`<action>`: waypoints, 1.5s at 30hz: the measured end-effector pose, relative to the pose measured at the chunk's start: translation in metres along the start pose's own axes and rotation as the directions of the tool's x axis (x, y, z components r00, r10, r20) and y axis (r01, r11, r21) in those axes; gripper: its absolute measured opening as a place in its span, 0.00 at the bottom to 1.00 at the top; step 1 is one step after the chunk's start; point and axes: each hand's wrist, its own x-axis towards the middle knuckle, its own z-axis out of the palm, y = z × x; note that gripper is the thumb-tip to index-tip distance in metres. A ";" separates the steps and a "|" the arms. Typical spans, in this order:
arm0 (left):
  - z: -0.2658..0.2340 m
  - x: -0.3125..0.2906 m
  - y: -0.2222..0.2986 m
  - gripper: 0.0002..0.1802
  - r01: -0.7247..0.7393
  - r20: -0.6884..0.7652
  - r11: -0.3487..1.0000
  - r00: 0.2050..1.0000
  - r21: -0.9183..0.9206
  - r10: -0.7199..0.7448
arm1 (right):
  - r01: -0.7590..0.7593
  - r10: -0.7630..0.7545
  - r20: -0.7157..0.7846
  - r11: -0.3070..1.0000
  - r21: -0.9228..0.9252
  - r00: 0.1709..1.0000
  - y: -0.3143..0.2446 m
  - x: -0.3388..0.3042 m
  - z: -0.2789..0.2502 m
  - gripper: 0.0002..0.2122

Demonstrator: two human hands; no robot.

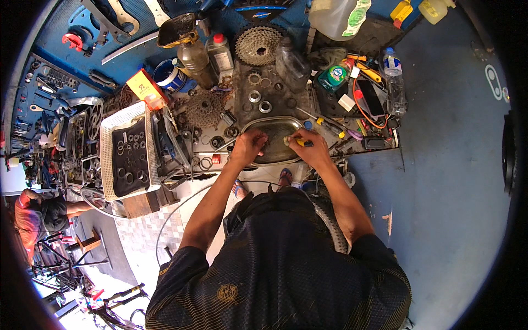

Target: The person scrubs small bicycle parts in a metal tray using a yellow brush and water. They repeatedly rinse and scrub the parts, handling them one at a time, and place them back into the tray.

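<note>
In front of me on the bench lies an oval metal tray [278, 120] with dark, wet-looking liquid in it. My left hand [251, 144] is over the tray's left end, its fingers closed in a pinch; whatever they hold is too small to make out. At the right end, my right hand [306, 142] is closed round a brush [304, 142] with a yellow handle. Its pale tip points toward the tray's middle. Just beyond the tray stand two metal rings, a silver ring [265, 106] and a bearing cup [254, 96].
To the left, a white plastic basket [105, 159] holds several rings and small parts on dark cloth. A large cassette [258, 45], bottles and a dark jug [290, 63] stand at the back. Screwdrivers [330, 126], a phone [371, 98] and a water bottle [395, 82] lie rightward. Another person [38, 217] is far left.
</note>
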 end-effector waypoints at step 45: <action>-0.001 -0.004 0.001 0.12 0.018 0.005 0.995 1.000 0.100 -0.019 | 0.195 -0.189 -0.063 0.843 0.502 0.980 -0.029 0.002 0.021 0.11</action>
